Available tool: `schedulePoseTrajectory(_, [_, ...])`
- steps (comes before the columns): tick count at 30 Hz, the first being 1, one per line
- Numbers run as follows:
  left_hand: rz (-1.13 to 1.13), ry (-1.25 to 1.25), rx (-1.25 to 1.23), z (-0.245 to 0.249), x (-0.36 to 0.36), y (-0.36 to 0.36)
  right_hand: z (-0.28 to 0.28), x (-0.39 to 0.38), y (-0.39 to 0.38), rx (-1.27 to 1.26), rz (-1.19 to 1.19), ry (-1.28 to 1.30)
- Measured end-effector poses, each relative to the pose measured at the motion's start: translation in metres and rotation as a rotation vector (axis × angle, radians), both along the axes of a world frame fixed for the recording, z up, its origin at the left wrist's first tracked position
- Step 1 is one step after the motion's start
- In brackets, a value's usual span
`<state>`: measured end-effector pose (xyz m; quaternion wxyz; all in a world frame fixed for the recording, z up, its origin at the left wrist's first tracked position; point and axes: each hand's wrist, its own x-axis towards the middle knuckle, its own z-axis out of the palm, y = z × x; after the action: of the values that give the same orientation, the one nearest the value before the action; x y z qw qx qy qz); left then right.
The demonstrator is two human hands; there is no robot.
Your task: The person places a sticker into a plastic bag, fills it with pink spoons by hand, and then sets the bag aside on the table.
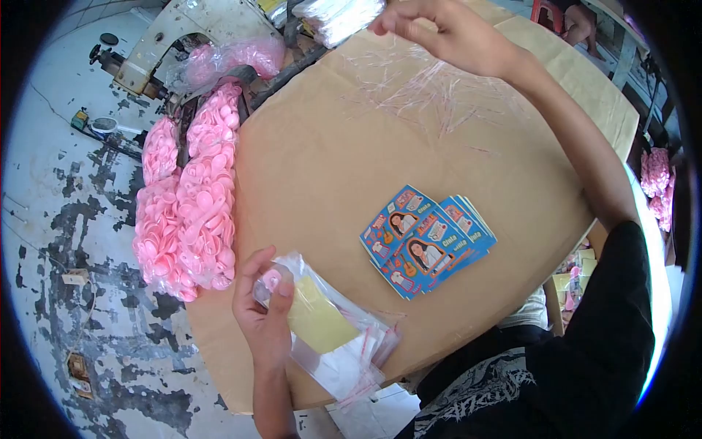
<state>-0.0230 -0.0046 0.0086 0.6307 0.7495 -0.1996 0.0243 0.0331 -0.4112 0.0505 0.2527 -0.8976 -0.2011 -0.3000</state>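
Observation:
At the near left of the table, my left hand (263, 311) is closed on a clear plastic bag (307, 274), thumb on top. Inside the bag are a small pink piece (272, 279) and a yellow card (322, 314). Under it lie more clear plastic bags (365, 358), loosely stacked. My right hand (439, 33) is raised over the far edge, fingers bent and tips close together; anything between them is too small to make out. Thin clear strips (439, 91) lie scattered below that hand.
Blue printed cards (428, 245) are stacked mid-table. Big bags of pink plastic spoons (205, 197) hang along the left edge, beside a machine (175, 36). More clear packs (340, 18) sit at the back. A box of packed pieces (578, 282) stands at the right below the table.

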Motion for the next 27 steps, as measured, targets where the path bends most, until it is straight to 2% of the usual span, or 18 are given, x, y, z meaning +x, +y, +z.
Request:
schedulePoseTrajectory(1, [-0.003,0.052,-0.027,0.000,-0.002,-0.001,0.001,-0.004,0.003,0.108,-0.007,-0.070])
schedulePoseTrajectory(2, [-0.006,0.098,-0.055,0.002,-0.003,-0.003,-0.002,-0.013,0.005,-0.066,-0.126,0.130])
schedulePoseTrajectory(5, [-0.038,0.124,-0.096,0.007,-0.004,-0.007,0.001,-0.015,-0.013,0.001,-0.166,0.244])
schedulePoseTrajectory(6, [-0.040,0.128,-0.112,0.007,-0.006,-0.007,0.014,-0.020,-0.017,0.124,-0.132,0.082])
schedulePoseTrajectory(9, [-0.130,0.176,-0.137,0.013,-0.010,-0.009,-0.005,-0.024,-0.006,0.097,-0.205,0.032])
schedulePoseTrajectory(10, [-0.133,0.179,-0.127,0.012,-0.013,-0.011,-0.006,-0.025,-0.006,-0.247,-0.227,0.109])
schedulePoseTrajectory(13, [-0.192,0.141,-0.060,0.012,-0.011,-0.008,0.008,-0.038,0.021,0.093,-0.050,0.107])
schedulePoseTrajectory(15, [-0.259,0.130,-0.034,0.004,-0.012,-0.005,0.028,-0.069,0.048,0.147,0.105,0.213])
schedulePoseTrajectory(17, [-0.285,0.112,-0.049,-0.001,-0.018,-0.014,0.021,-0.084,0.065,-0.064,0.406,0.000])
schedulePoseTrajectory(19, [-0.311,0.081,-0.051,0.001,-0.028,-0.022,0.007,-0.106,0.084,-0.051,0.577,0.016])
schedulePoseTrajectory(21, [-0.379,-0.061,0.042,-0.006,-0.027,-0.020,-0.011,-0.131,0.101,0.110,0.678,0.114])
schedulePoseTrajectory(25, [-0.513,-0.187,0.153,-0.003,-0.036,-0.018,-0.052,-0.153,0.109,0.209,0.633,0.092])
schedulePoseTrajectory(27, [-0.589,-0.099,0.117,-0.003,-0.043,-0.019,-0.065,-0.173,0.101,0.317,0.599,0.081])
